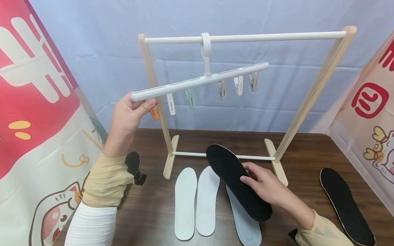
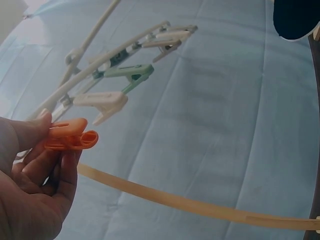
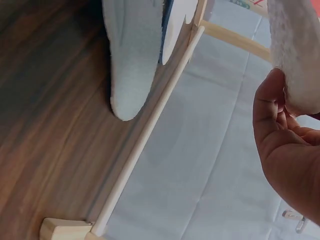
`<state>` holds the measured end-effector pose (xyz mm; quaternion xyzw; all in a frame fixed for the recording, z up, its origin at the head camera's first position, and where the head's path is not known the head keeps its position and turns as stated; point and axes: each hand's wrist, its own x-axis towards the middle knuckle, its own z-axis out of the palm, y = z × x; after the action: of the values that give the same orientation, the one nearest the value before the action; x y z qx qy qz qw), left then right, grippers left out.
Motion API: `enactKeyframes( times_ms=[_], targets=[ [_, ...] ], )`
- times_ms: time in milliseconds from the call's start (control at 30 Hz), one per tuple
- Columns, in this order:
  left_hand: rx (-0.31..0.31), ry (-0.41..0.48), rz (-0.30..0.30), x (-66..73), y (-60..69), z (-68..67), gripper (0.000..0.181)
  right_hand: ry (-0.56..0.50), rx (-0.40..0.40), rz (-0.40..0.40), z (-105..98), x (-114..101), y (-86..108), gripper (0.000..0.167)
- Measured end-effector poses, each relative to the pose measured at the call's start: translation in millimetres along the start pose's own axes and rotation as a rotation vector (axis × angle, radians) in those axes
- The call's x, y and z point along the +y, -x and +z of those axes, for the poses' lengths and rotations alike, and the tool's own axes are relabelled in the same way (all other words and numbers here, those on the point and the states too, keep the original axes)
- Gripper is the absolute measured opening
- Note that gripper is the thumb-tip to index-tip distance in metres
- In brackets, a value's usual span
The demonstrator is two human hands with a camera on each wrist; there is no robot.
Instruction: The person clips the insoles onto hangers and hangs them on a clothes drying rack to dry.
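A white clip hanger hangs by its hook from the rack's top bar, its left end tilted down. At that low end my left hand pinches an orange clip between thumb and fingers. White clips, a green clip and greyish clips dangle further along the hanger. With my right hand I grip a black insole by its edge, tilted above the table; its pale underside faces the right wrist view.
Two white insoles lie side by side on the dark wooden table. A light grey insole lies partly under the held one. Another black insole is at the right, and a dark insole sits behind my left forearm.
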<state>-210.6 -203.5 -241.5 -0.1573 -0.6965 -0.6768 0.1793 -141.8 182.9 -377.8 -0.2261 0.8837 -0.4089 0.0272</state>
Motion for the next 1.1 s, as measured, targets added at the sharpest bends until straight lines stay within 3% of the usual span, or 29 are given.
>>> enactKeyframes(
  times_ms=[367,1100],
  targets=[
    [-0.019,0.017,0.012,-1.1,1.6,0.9,0.008,0.044,0.012,-0.055,6.0,-12.7,-10.9,0.020],
    [-0.016,0.044,0.009,-2.9,1.4,1.9,0.010,0.036,-0.015,-0.095,10.3,-27.3,-21.0,0.021]
  ],
)
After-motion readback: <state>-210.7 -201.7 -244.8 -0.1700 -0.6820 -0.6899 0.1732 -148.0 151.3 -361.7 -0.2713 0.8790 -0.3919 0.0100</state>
